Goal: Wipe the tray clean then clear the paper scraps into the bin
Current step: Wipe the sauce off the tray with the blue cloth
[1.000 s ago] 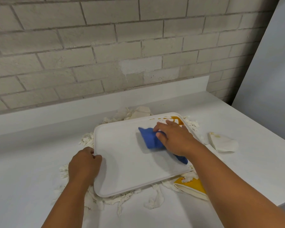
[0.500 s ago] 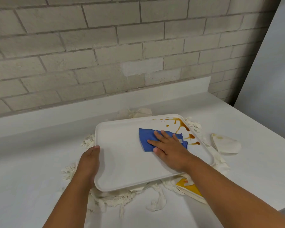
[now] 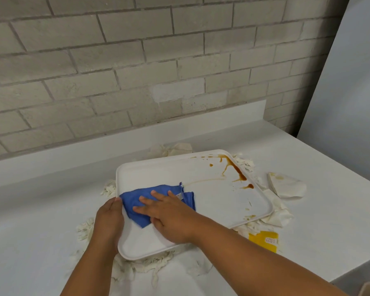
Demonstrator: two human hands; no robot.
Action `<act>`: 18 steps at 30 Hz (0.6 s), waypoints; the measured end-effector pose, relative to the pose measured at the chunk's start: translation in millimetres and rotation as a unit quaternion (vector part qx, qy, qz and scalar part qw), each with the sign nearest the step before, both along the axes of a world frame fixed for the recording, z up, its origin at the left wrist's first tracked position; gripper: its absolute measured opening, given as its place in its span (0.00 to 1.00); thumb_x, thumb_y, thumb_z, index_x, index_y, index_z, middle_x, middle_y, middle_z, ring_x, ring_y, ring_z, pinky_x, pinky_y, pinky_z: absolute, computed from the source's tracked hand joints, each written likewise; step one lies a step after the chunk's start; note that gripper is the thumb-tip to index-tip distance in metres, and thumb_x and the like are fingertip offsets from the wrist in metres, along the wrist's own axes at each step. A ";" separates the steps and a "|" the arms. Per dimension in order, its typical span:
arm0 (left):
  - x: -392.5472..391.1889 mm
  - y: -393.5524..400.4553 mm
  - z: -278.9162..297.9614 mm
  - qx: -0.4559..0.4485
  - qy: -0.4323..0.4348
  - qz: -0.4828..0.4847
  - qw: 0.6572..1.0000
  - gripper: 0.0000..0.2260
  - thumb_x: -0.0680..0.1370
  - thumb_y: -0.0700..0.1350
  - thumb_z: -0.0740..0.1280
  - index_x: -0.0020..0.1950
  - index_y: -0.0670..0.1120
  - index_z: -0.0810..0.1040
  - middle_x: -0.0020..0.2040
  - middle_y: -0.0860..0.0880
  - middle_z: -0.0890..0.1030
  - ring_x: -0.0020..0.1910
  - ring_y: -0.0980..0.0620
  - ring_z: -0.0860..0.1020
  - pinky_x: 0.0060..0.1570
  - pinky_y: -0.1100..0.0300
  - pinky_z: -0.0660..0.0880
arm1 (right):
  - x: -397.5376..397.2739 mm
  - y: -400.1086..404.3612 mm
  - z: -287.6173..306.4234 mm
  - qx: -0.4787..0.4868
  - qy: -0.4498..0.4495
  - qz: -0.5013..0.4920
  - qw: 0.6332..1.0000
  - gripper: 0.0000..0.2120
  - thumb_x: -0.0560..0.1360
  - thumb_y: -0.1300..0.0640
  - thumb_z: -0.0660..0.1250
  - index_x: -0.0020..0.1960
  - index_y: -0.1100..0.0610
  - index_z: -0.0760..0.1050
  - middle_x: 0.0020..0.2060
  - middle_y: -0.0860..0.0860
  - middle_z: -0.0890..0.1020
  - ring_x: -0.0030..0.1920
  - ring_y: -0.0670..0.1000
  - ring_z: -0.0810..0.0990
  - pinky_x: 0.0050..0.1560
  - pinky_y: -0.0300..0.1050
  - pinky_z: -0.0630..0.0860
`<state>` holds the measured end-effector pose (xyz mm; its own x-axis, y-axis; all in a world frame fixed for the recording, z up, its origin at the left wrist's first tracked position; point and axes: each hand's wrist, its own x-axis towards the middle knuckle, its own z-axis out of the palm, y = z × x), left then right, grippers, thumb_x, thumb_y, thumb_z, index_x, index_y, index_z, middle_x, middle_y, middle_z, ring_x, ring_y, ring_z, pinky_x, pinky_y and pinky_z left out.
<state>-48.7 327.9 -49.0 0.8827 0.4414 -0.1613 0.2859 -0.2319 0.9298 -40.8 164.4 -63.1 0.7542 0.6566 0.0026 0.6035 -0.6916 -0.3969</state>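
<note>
A white tray (image 3: 212,201) lies on the white counter, with brown sauce streaks (image 3: 235,169) in its far right corner. A blue cloth (image 3: 137,197) sits at the tray's left side. My right hand (image 3: 169,214) presses flat on the cloth, fingers straight and pointing left. My left hand (image 3: 109,218) grips the tray's left rim, its thumb touching the cloth's edge. Torn white paper scraps (image 3: 145,268) stick out from under the tray on all sides.
A crumpled stained paper (image 3: 286,184) lies right of the tray. A yellow packet (image 3: 265,240) pokes out by the tray's near right corner. The brick wall (image 3: 158,60) backs the counter (image 3: 30,221); the counter's edge drops off at the near right.
My right hand has dragged the blue cloth from the tray's middle right across to its left side, uncovering the sauce streaks. My left hand stayed on the left rim.
</note>
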 end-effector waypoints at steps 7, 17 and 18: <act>-0.6 0.8 -4.1 0.064 0.036 0.012 0.997 0.16 0.82 0.44 0.54 0.61 0.38 0.74 0.57 0.40 0.76 0.52 0.40 0.74 0.54 0.48 0.70 | 13.6 -48.2 -12.3 -0.006 0.032 -0.094 0.995 0.26 0.83 0.64 0.49 0.78 0.46 0.54 0.78 0.46 0.51 0.78 0.49 0.45 0.76 0.48 0.41; -3.5 0.4 -10.6 0.059 0.048 0.003 0.997 0.17 0.81 0.44 0.53 0.65 0.38 0.73 0.63 0.39 0.75 0.59 0.38 0.73 0.63 0.44 0.69 | 34.4 -116.5 -31.9 0.037 0.056 -0.328 0.942 0.26 0.82 0.63 0.53 0.76 0.43 0.59 0.78 0.46 0.54 0.77 0.54 0.53 0.74 0.53 0.58; -3.4 0.8 -10.1 0.062 0.046 0.002 0.997 0.17 0.82 0.44 0.53 0.65 0.38 0.73 0.63 0.39 0.75 0.58 0.39 0.73 0.63 0.45 0.68 | 32.2 -112.2 -30.8 0.054 0.054 -0.326 0.942 0.26 0.81 0.64 0.53 0.75 0.43 0.61 0.77 0.47 0.55 0.76 0.54 0.54 0.74 0.54 0.58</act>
<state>-52.1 328.7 -59.1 0.8654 0.4657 -0.1851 0.3690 -0.3424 0.8640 -8.6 52.2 -93.9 0.9969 0.0537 -0.0576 0.0159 -0.8536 -0.5206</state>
